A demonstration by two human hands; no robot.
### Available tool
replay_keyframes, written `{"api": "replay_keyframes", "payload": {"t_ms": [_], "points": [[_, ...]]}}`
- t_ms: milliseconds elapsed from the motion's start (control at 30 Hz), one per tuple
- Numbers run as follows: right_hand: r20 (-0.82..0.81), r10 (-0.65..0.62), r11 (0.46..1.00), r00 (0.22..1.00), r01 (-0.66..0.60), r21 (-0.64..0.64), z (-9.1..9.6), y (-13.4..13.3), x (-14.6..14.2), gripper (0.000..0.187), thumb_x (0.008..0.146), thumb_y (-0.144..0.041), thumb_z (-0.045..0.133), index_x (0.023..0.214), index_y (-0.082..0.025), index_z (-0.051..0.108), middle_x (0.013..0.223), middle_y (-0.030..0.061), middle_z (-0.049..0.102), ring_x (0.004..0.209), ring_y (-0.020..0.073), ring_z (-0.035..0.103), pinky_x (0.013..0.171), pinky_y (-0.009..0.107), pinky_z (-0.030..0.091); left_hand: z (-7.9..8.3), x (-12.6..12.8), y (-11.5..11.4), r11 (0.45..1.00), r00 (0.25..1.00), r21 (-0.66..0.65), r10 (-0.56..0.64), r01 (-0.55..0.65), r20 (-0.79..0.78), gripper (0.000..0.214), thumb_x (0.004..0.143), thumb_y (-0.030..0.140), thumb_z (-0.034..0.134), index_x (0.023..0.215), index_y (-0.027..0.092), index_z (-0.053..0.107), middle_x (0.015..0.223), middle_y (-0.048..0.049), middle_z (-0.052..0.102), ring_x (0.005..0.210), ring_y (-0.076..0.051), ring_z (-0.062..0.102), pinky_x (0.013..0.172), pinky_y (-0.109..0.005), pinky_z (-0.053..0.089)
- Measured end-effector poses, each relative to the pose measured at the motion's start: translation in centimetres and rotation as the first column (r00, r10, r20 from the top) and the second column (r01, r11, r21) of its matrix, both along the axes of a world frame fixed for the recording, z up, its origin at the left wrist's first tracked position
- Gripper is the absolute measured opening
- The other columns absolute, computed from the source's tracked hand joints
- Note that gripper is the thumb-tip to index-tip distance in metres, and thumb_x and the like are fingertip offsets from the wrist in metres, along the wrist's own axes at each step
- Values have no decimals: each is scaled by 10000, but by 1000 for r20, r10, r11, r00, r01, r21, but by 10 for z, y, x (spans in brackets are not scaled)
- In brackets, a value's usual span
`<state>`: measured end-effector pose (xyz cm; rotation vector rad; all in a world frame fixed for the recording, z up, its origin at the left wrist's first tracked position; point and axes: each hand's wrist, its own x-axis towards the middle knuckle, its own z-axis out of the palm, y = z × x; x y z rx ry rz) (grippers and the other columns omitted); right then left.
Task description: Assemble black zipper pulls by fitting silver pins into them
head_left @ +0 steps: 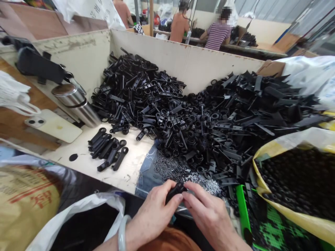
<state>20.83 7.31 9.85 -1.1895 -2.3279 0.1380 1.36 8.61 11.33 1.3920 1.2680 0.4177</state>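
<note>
— Where is the piece being worked on?

— Between the two hands, over the near part of the faded blue denim cloth. The left hand has its thumb and fingers closed around a dark black plastic piece; the fingertips of the right hand touch its end, though I cannot tell whether they pinch it.

— How much is done?

— Only a little, I'd judge: a small cluster of long black ring-ended handles lies apart on the cream-painted board (they look finished, but that is a guess).

— And left?

— Plenty, it seems: a big heap of loose black ring-ended plastic parts, a pile of flat black plastic strips, and shiny silver metal pins on the cloth
</note>
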Motion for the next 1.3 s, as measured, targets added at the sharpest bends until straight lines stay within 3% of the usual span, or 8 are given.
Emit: {"api": "replay_keyframes", "payload": {"t_ms": [167,267,367,600,800,933,1167,1300], "points": [[-144,7,990,990,-27,-139,4,-5,0,201,1036,-193,489,1023,-218,688,1064,106,742,755,176,758,639,248,613,1,-3,-2,1000,1000,-10,-21,21,-6,185,992,351,491,997,235,636,962,-20,715,931,-213,642,794,-297,449],[-333,-130,961,934,36,-275,-1,-9,0,75,1004,-236,571,1011,-243,646,998,63,739,682,159,711,616,242,597,3,-6,-4,998,999,-38,-45,45,6,180,998,355,491,983,238,628,950,-8,717,918,-201,645,776,-286,448],[-391,-250,924,886,97,-369,-8,-15,-1,45,980,-281,627,1009,-251,643,855,16,721,557,142,641,512,228,544,1,-8,-10,997,997,-19,-80,80,-10,167,1003,354,491,1000,248,620,973,-4,724,939,-203,653,820,-302,464],[-425,-188,952,886,57,-301,-14,-23,-6,116,1012,-273,604,1036,-239,712,780,15,749,605,154,699,588,227,579,-23,-16,-29,958,993,264,-99,113,-64,270,1015,361,466,1243,301,597,1232,-69,736,1107,-264,693,942,-362,544],[-395,-260,924,881,109,-366,-16,-29,-3,176,1008,-392,616,1020,-251,720,745,-9,756,540,135,687,550,198,575,-15,-19,-30,867,960,420,-203,269,-195,337,1038,325,410,1316,250,585,1186,-131,755,986,-285,745,885,-383,586],[-377,-256,893,890,70,-444,-16,-34,1,220,1009,-428,602,1046,-248,723,738,-6,763,500,127,668,497,184,554,-11,-20,-29,831,921,412,-282,374,-268,312,1040,363,419,1247,247,623,1145,-119,758,933,-279,743,862,-380,584],[-423,-295,861,857,46,-507,-14,-39,0,224,983,-446,639,963,-236,714,664,-23,736,485,120,664,468,170,529,-20,-20,-35,883,951,360,-248,301,-187,297,1025,386,478,1274,301,617,1121,-65,768,947,-248,738,873,-332,573],[-431,-286,895,856,78,-439,-11,-39,-2,294,990,-452,632,837,-217,719,634,-16,725,448,112,635,452,177,508,-21,-18,-38,898,954,331,-243,290,-177,346,1036,413,420,1313,276,577,1141,-84,770,998,-268,740,888,-351,577]]}}
